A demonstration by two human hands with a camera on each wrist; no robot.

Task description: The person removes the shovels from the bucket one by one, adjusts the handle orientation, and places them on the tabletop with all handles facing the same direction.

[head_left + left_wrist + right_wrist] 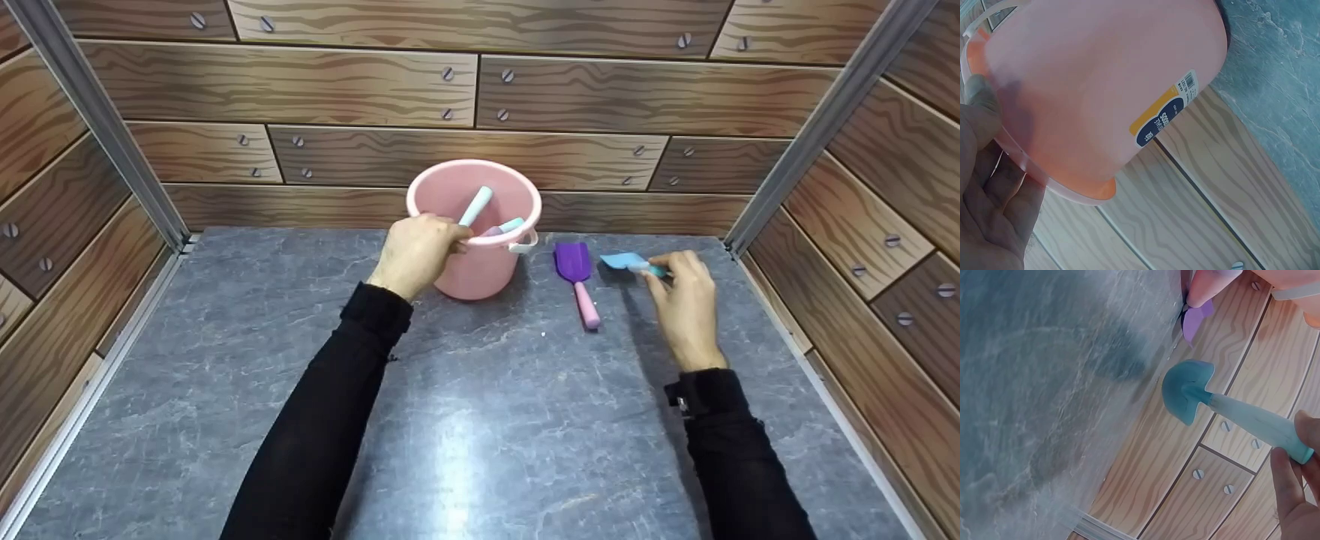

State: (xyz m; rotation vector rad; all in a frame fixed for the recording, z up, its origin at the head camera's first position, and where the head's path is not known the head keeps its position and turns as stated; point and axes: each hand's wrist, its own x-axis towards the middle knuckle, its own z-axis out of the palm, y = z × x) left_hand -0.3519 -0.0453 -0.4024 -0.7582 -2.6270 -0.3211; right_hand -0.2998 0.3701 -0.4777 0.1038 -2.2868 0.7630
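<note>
My left hand (422, 251) grips the near-left rim of a pink bucket (480, 270), thumb outside and fingers over the edge in the left wrist view. Inside the bucket, pale mint handles (477, 205) poke up, their lower parts hidden by the wall. Over at the right, my right hand (684, 300) pinches the end of a small toy shovel's pale mint handle (1258, 422). The shovel's rounded blue blade (1185, 389) points left, toward a second toy shovel with a purple scoop (574, 262) and pink handle (587, 306), which lies on the table beside the bucket.
A white handle piece (523, 244) hangs at the bucket's right side. Wood-patterned walls (360, 86) stand behind and on both sides of the grey marbled table (262, 300), with metal posts (810, 127) at the back corners. A printed label (1165, 112) is on the bucket.
</note>
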